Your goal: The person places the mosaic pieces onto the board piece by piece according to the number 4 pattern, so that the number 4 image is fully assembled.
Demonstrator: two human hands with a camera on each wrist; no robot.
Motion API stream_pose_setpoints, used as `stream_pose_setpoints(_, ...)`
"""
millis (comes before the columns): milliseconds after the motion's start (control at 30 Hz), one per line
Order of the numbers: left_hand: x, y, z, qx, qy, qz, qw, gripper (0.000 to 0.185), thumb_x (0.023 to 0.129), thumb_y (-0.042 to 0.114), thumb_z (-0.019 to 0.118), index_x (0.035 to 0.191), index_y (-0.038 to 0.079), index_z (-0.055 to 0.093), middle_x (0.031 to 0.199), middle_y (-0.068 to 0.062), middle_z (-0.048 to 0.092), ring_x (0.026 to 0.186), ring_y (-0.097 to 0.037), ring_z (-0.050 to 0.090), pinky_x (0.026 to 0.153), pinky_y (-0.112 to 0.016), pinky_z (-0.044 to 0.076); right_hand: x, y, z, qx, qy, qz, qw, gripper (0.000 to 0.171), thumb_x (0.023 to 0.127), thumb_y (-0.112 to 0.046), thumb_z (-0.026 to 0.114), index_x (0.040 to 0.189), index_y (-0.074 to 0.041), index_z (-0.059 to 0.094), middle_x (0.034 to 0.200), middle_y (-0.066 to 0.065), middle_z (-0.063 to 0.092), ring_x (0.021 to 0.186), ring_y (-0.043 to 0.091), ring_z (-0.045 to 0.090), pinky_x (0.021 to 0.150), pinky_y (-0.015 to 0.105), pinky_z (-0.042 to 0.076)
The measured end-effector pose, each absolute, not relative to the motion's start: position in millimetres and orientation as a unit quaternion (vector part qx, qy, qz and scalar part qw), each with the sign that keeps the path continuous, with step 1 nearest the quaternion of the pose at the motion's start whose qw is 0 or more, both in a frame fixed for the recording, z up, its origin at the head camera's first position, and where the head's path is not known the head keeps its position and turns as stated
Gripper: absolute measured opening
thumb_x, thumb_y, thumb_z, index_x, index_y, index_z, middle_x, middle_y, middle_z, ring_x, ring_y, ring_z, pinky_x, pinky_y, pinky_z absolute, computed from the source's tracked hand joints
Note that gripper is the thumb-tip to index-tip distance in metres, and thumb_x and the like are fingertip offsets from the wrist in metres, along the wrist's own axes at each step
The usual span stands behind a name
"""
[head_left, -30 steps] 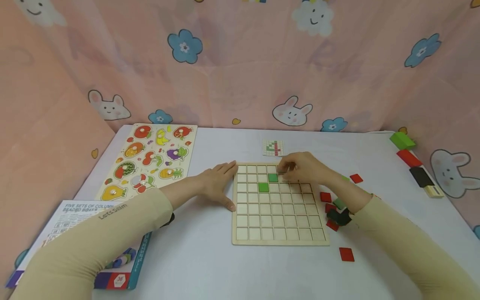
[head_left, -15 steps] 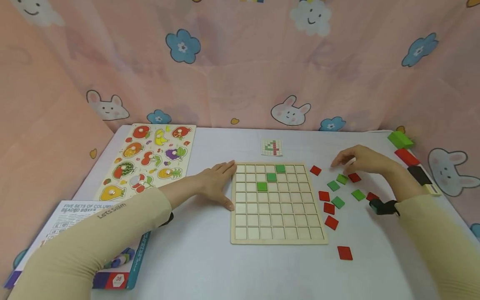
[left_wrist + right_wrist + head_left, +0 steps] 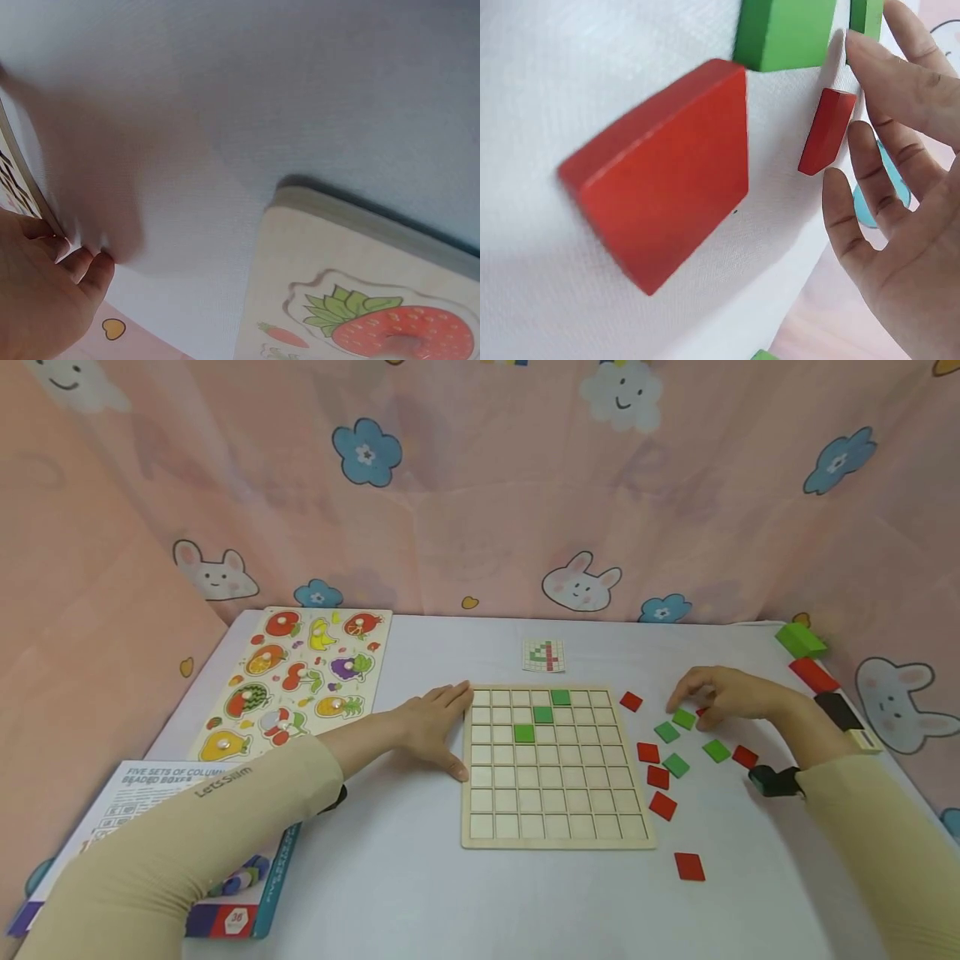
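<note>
A wooden grid board (image 3: 555, 810) lies in the middle of the table with three green tiles (image 3: 543, 714) set in a diagonal near its top. My left hand (image 3: 438, 727) rests flat on the table, its fingers against the board's left edge (image 3: 22, 180). My right hand (image 3: 720, 697) hovers over loose tiles to the right of the board, its fingers relaxed and reaching down beside a green tile (image 3: 683, 718). In the right wrist view its fingers (image 3: 889, 82) are spread near a small red tile (image 3: 826, 131) and hold nothing. A larger red tile (image 3: 664, 172) lies closer.
Several loose red and green tiles (image 3: 662, 805) are scattered right of the board. A small pattern card (image 3: 545, 655) lies behind it. A fruit puzzle (image 3: 300, 681) and a printed box (image 3: 150, 802) sit at the left. Coloured blocks (image 3: 817, 675) line the right edge.
My right hand left a third green tile in the board's top row, moved right to the loose tiles and sank a little toward them. The left hand stayed put.
</note>
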State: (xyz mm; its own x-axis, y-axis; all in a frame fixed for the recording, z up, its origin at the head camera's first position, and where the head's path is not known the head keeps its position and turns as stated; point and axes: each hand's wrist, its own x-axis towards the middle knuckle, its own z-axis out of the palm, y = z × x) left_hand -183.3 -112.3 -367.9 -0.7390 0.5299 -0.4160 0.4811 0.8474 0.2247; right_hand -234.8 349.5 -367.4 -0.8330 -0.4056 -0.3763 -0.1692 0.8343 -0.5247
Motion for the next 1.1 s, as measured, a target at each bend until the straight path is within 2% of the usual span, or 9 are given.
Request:
stream_pose_setpoints(200,-182.6,-112.8,-367.5,0.272,0.931,0.051,0.237,0.128,0.072,0.068,0.074,0.16,0.006,0.004,0.169,-0.012,-0.002,0.157,-0.037,0.006,0.12,-0.064,0.024,-236.7,346.0,-369.0,-0.167,0.931,-0.223,0.237,0.023,0.077,-0.005,0.079,0.097,-0.017,0.075,0.128,0.015,0.058,0.12,0.037,0.047,0.091,0.051,0.056)
stream_pose_setpoints(367,-182.0,-112.6,-365.8,0.269,0.932,0.051,0.238,0.128,0.072,0.068,0.075,0.16,0.006,0.005,0.169,-0.012,-0.002,0.157,-0.037,0.006,0.12,-0.064,0.023,-238.8,340.9,-368.0,-0.148,0.945,-0.181,0.227,0.024,0.074,-0.012,0.082,0.095,-0.017,0.071,0.125,0.016,0.061,0.115,0.037,0.05,0.093,0.058,0.051)
stream_pose_setpoints(467,-181.7,-112.2,-365.1,0.268,0.931,0.052,0.241,0.128,0.072,0.067,0.075,0.16,0.006,0.004,0.169,-0.012,-0.002,0.157,-0.037,0.005,0.121,-0.063,0.023,-240.2,338.4,-365.7,-0.127,0.952,-0.167,0.224,0.022,0.074,-0.016,0.083,0.09,-0.014,0.068,0.112,0.013,0.065,0.104,0.031,0.053,0.085,0.048,0.053)
stream_pose_setpoints(567,-181.8,-111.7,-365.0,0.267,0.931,0.053,0.241,0.128,0.073,0.067,0.075,0.16,0.006,0.004,0.169,-0.012,-0.002,0.157,-0.037,0.005,0.121,-0.063,0.023,-241.5,335.3,-361.6,-0.117,0.955,-0.176,0.21,0.019,0.077,-0.018,0.082,0.083,-0.011,0.065,0.093,0.007,0.067,0.091,0.024,0.054,0.073,0.034,0.049)
stream_pose_setpoints(667,-182.1,-111.6,-365.2,0.267,0.932,0.052,0.24,0.128,0.073,0.067,0.075,0.16,0.006,0.004,0.169,-0.012,-0.002,0.157,-0.037,0.005,0.121,-0.063,0.023,-240.7,325.7,-357.0,-0.125,0.955,-0.203,0.179,0.017,0.081,-0.019,0.079,0.083,-0.011,0.065,0.083,0.003,0.066,0.084,0.02,0.055,0.07,0.029,0.046)
stream_pose_setpoints(867,-181.5,-112.3,-365.3,0.269,0.932,0.054,0.239,0.128,0.073,0.067,0.075,0.16,0.006,0.004,0.169,-0.012,-0.002,0.157,-0.037,0.006,0.12,-0.064,0.023,-227.5,279.2,-347.0,-0.174,0.941,-0.266,0.115,0.016,0.083,-0.021,0.079,0.092,-0.012,0.069,0.086,0.004,0.068,0.079,0.018,0.057,0.069,0.026,0.049)
stream_pose_setpoints(1000,-181.4,-111.9,-365.3,0.269,0.931,0.055,0.239,0.127,0.073,0.066,0.075,0.16,0.006,0.004,0.169,-0.012,-0.002,0.157,-0.037,0.005,0.12,-0.064,0.023,-214.5,238.8,-346.1,-0.207,0.926,-0.298,0.107,0.015,0.083,-0.021,0.08,0.09,-0.014,0.07,0.083,0.003,0.068,0.073,0.016,0.059,0.064,0.023,0.05)
stream_pose_setpoints(1100,-181.3,-111.9,-364.8,0.269,0.932,0.053,0.238,0.127,0.073,0.066,0.075,0.159,0.005,0.004,0.169,-0.013,-0.001,0.157,-0.038,0.006,0.119,-0.064,0.024,-203.3,208.5,-349.5,-0.24,0.913,-0.31,0.11,0.011,0.082,-0.017,0.08,0.09,-0.015,0.072,0.083,0.001,0.071,0.073,0.013,0.061,0.065,0.021,0.052)
